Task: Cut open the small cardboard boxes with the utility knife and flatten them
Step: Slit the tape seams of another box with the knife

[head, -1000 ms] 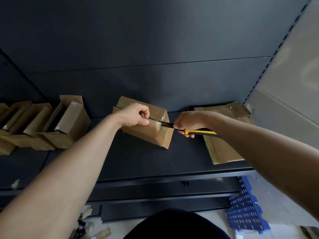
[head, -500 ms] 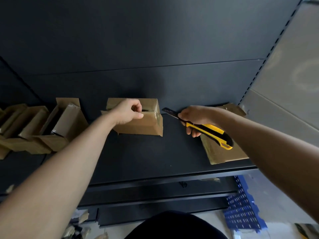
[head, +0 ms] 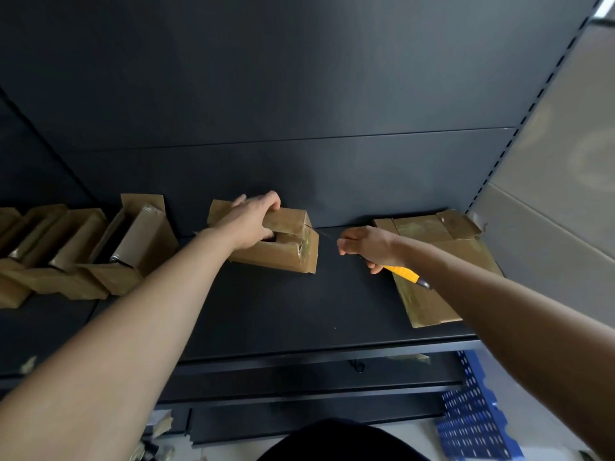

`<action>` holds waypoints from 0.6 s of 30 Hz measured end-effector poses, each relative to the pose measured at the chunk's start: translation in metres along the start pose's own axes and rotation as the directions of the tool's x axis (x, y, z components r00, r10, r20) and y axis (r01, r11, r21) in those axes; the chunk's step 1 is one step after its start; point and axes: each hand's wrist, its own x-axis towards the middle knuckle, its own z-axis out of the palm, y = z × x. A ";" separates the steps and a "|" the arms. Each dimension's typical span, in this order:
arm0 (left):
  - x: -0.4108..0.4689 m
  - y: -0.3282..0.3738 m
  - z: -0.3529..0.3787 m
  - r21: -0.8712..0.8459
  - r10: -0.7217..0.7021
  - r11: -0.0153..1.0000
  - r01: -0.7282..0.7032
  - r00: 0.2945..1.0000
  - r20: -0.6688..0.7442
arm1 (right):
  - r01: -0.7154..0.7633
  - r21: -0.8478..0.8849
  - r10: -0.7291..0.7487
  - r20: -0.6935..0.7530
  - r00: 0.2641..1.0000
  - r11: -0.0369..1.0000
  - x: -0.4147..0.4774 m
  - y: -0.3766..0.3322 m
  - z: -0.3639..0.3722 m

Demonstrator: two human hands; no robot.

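Centre frame, on shelf (head: 299, 311): left hand (head: 253, 214) curled over small cardboard box (head: 283, 256), steadying it. Right hand (head: 366, 246) clenches utility knife (head: 401, 271), blade at the right-hand seam. Recommend a shallow cut, fingers clear.

We have moved our left grip (head: 253, 216) over the box (head: 276, 257) top, fingers hooking its far flap, and our right grip (head: 366, 246) has brought the knife (head: 401, 271) blade to its right corner.

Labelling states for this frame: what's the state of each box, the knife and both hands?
middle box: upright, top partly open
left hand: grips its top flap
right hand: grips utility knife
utility knife: blade out, toward box
right-side cardboard: flattened
left row of boxes: opened, not flattened
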 end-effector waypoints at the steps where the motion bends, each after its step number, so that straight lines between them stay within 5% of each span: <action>1: 0.000 0.001 0.000 -0.032 -0.003 0.999 0.004 1.000 0.019 | 0.022 0.019 -0.022 -0.010 1.000 1.000 -0.001 0.001 0.001; 8: 0.006 0.011 -0.004 -0.004 -0.013 1.000 0.014 0.999 0.034 | 0.063 -0.296 -0.109 -0.143 0.984 0.953 0.000 0.001 0.010; 12: 0.008 0.017 -0.004 0.032 -0.035 0.999 0.034 0.999 0.031 | -0.022 -0.379 -0.111 -0.327 0.938 0.925 -0.001 -0.002 0.019; 18: 0.013 0.028 0.001 0.040 -0.072 0.997 0.072 0.997 -0.011 | -0.085 -0.358 -0.075 -0.411 0.908 0.930 0.010 -0.013 0.027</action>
